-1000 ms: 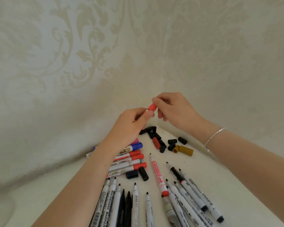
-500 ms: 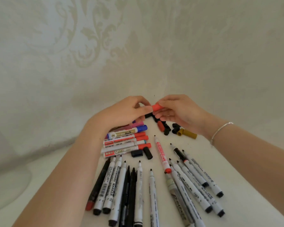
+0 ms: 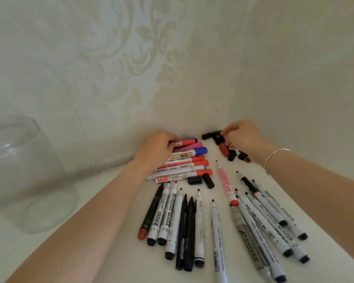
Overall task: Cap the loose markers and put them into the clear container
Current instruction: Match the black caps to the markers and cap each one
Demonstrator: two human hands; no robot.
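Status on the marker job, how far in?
Done: a row of capped markers stacked by the wall. In hand: left hand sets a red-capped marker there; right hand picks among the loose caps. Left: uncapped markers; clear container looks empty.

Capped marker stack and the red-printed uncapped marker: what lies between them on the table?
In the head view, two loose black caps lie there: a squat flat one and a longer rounded one, just right of the capped marker stack and left of the red-printed marker.
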